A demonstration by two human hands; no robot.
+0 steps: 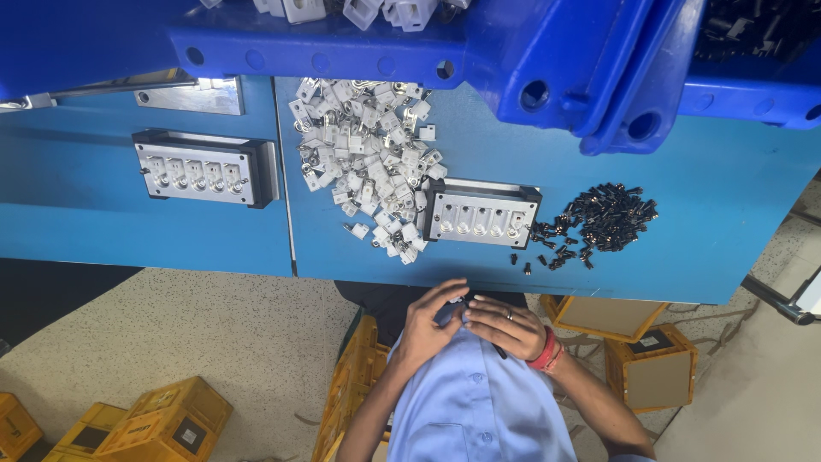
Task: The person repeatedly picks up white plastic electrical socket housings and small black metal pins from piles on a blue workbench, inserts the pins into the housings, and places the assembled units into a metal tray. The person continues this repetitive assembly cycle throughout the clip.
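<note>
My left hand [425, 332] and my right hand [510, 330] meet close to my chest, just below the edge of the blue table [727, 205]. Together they grip a small dark object [452, 311], which the fingers mostly cover. On my right hand are a ring and a red wrist band. Nearest on the table stands a grey metal fixture [481, 214] with a row of several round sockets. A heap of small white metal pieces [368, 162] lies to its left. Small black parts [605, 219] are scattered to its right.
A second grey fixture [205, 168] sits at the table's left. Blue plastic bins [513, 51] overhang the far side. Yellow crates [162, 423] stand on the speckled floor at left, and brown boxes [654, 368] under the table at right.
</note>
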